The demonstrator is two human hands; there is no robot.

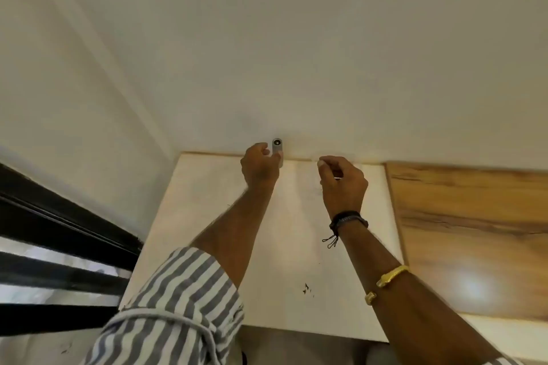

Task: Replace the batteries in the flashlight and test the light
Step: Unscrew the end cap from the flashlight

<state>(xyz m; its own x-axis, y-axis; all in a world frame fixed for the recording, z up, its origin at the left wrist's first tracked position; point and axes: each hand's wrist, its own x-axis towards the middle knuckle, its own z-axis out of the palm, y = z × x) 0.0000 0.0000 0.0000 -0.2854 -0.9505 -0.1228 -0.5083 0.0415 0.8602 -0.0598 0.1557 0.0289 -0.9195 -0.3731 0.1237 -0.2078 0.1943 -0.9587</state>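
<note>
A small grey flashlight [277,147] stands upright at the far edge of the pale board [207,216], against the white wall, its round lens facing me. My left hand [260,164] is wrapped around its lower body. My right hand [341,179] hovers to the right of it with fingers curled; something small and pale shows at its fingertips, too small to identify. No batteries are visible.
A wood-grain panel [474,231] lies to the right of the pale board, with a bright light spot [474,287] on it. A dark window frame with bars [59,246] runs along the left. The white wall [296,38] fills the upper view.
</note>
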